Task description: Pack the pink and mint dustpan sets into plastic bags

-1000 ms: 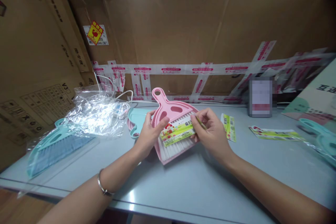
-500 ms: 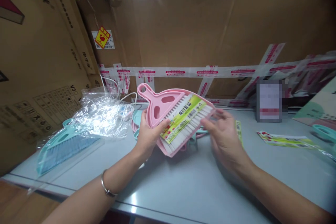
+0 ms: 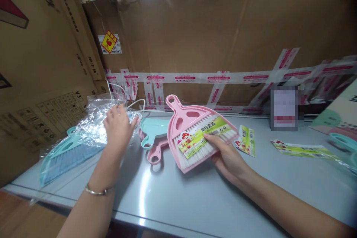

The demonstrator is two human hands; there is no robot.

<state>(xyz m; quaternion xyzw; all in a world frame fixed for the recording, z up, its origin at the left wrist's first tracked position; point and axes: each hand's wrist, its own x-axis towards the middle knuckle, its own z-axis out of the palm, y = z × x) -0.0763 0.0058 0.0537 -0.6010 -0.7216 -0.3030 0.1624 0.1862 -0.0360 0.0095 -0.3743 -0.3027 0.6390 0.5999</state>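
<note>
My right hand point(image 3: 227, 156) grips a pink dustpan and brush set point(image 3: 186, 113) by its lower right edge, thumb on top. The white bristles face up, and a green and yellow printed card point(image 3: 199, 139) lies across them. Over the crumpled clear plastic bags point(image 3: 96, 119) on the left is my left hand point(image 3: 119, 124), fingers apart; whether it touches them I cannot tell. Behind the held set lie a teal dustpan point(image 3: 153, 128) and a pink handle point(image 3: 155, 155), partly hidden.
A teal dustpan and brush set in clear plastic point(image 3: 69, 156) lies at the left. Printed cards point(image 3: 247, 141) rest on the table point(image 3: 167, 204) to the right, near another teal piece point(image 3: 343, 141). Large cardboard boxes point(image 3: 184, 26) stand behind; a white cable point(image 3: 136, 101) runs along them.
My left hand has let go of the pink set and moved left to the plastic bags. My right hand now holds the set alone, shifted slightly right, uncovering the pieces behind.
</note>
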